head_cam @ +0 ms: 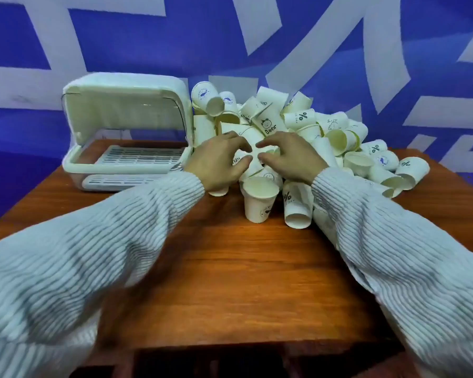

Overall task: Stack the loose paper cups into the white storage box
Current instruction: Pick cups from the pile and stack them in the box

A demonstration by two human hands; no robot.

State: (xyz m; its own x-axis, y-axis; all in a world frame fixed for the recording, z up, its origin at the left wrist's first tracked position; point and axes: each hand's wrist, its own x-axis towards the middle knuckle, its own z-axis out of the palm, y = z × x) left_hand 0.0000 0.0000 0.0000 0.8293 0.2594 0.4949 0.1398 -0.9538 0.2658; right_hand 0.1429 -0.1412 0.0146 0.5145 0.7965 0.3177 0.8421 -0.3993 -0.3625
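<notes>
Cups (pixel 306 137) lie heaped on the table (pixel 230 268) just right of the open, empty box (pixel 126 132), so I'd nest several first, my left hand (pixel 219 162) and right hand (pixel 290 156) spread apart, gripping nothing yet.

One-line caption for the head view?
Both hands reach into paper cup pile beside open, empty storage box.

Even, fairly bright light falls from above; soft shadows sit under my sleeves (pixel 93 241) on the table (pixel 230 268). Lower left blurs with motion, and the frame's edges bow outward.
</notes>
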